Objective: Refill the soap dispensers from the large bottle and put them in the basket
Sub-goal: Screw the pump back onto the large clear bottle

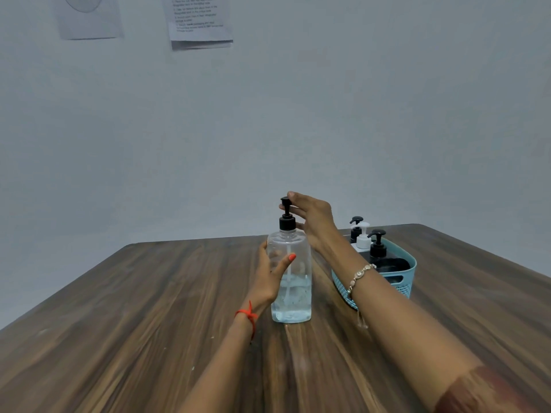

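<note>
Big clear bottle (290, 281) stands mid-table (119, 323), roughly a third full, so bottom-heavy and probably slick. Her left hand (269, 275) wraps its body, right hand (313, 219) pinches the pump (286, 216). I'd lift by the body; basket (405, 281) is just beside.

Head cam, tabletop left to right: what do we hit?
Left hand → large clear pump bottle → blue basket holding pump dispensers. Right hand left out: it overlaps the bottle's pump.
</note>
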Demonstrator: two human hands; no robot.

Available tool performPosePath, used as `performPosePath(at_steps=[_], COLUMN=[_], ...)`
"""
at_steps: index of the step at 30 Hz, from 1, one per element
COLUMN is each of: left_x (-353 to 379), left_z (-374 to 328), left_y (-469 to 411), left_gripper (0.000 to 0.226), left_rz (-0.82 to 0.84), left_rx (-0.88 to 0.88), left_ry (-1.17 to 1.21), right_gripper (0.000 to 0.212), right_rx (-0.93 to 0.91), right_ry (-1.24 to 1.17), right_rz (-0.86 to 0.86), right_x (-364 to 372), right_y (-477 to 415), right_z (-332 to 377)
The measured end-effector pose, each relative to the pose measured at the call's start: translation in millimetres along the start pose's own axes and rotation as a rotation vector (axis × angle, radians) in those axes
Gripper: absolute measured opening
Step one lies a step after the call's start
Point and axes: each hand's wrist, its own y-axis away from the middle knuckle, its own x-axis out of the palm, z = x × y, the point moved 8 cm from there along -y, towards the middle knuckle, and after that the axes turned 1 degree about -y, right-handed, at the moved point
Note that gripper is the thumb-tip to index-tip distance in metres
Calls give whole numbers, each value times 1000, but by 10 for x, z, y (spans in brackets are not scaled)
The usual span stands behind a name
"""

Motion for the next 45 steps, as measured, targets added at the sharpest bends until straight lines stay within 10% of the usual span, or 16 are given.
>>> performPosePath(at_steps=[7,16,22,45], left_x=[11,-39,-15,429], left_z=[-9,153,473,-1042], left_y=[8,91,412,-1101], left_gripper=[58,73,44,48], left_rz=[1,53,-77,56], left_rx=[-19,-91,-128,160], left_ry=[-44,1,74,-134], right_gripper=[18,54,49,50], right_rx=[-216,-96,-50,-119], right_ry=[132,406,681,743], right_rz=[-232,-127,-50,139], right_x=[-95,-295,-290,-593], right_y=[98,448,950,-161], right_z=[174,-314,-852,957])
